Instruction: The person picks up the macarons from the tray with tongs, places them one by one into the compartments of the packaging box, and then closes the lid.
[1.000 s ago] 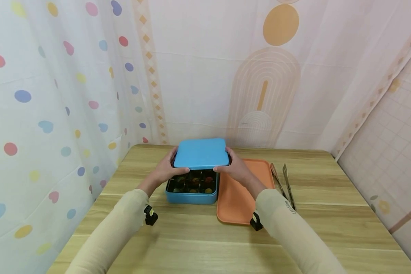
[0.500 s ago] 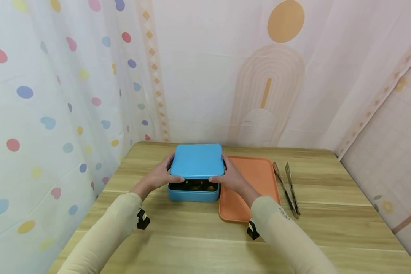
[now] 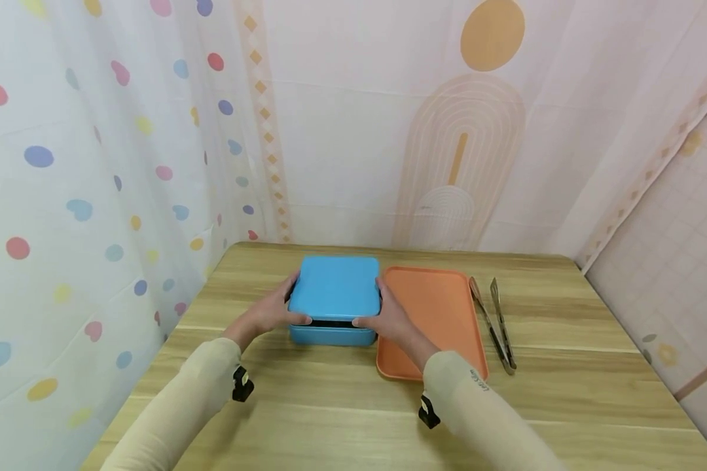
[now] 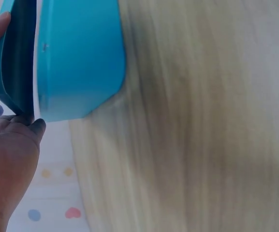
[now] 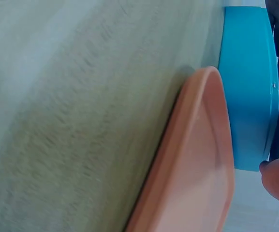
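A blue box lid (image 3: pixel 336 284) lies over the matching blue box (image 3: pixel 332 337) on the table, with a narrow dark gap along the front. My left hand (image 3: pixel 269 312) grips the lid's left side, thumb at the front edge. On the other side my right hand (image 3: pixel 393 318) holds the lid the same way. In the left wrist view the box wall (image 4: pixel 81 53) stands apart from the lid, whose dark inside shows. The right wrist view shows the box side (image 5: pixel 248 87) close to the orange tray. The box's contents are hidden now.
The orange tray (image 3: pixel 433 301) lies right of the box, partly under my right forearm. Metal tongs (image 3: pixel 501 327) lie to the right of the tray. A wooden table (image 3: pixel 330 418) carries everything, and a patterned curtain (image 3: pixel 353 131) hangs behind it.
Both hands have brought the lid down and toward me over the box. The compartments with small round pieces, seen earlier, are now covered, and the front gap has narrowed.
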Demonstrator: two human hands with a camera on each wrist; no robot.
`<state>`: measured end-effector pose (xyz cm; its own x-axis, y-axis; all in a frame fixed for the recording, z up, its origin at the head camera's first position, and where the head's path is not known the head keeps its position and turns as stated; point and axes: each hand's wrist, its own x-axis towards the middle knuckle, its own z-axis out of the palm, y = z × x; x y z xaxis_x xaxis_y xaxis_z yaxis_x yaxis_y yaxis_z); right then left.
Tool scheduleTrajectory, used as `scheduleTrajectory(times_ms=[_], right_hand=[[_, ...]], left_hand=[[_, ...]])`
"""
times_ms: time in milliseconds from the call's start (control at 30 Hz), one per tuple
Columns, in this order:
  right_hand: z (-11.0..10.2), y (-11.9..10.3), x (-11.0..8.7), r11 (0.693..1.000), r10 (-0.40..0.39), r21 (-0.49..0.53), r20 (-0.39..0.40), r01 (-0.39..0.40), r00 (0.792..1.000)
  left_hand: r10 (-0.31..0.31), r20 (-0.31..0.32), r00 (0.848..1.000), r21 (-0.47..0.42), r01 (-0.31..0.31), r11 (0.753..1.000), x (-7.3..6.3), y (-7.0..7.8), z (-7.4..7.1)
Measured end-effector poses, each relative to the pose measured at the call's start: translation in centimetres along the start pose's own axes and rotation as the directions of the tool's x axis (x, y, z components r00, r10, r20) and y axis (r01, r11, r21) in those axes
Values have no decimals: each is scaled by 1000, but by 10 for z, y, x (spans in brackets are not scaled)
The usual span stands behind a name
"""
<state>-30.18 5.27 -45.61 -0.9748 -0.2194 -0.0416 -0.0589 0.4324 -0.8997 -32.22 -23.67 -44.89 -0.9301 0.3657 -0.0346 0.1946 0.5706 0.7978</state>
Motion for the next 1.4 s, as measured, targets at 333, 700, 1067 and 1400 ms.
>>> scheduleTrajectory(times_ms=[333,700,1067,1400], right_hand=[[10,6,-3,1000,10,-13,-8,-10,1000],[12,10,-3,999,-20,-25,11,20,1000],[11,13,-7,997,-39,-61,38,41,999],[-9,9,8,983,-31,-174,138,55,990]], left_hand=[[-1,12,1000,-19,1,1000,1,-15,4],[10,40,999,-85,-6,996,0,-21,6],[-27,20,999,13,27,1000,-3,-25,6],[-60,34,998,68,57,996,8,-13,-1]])
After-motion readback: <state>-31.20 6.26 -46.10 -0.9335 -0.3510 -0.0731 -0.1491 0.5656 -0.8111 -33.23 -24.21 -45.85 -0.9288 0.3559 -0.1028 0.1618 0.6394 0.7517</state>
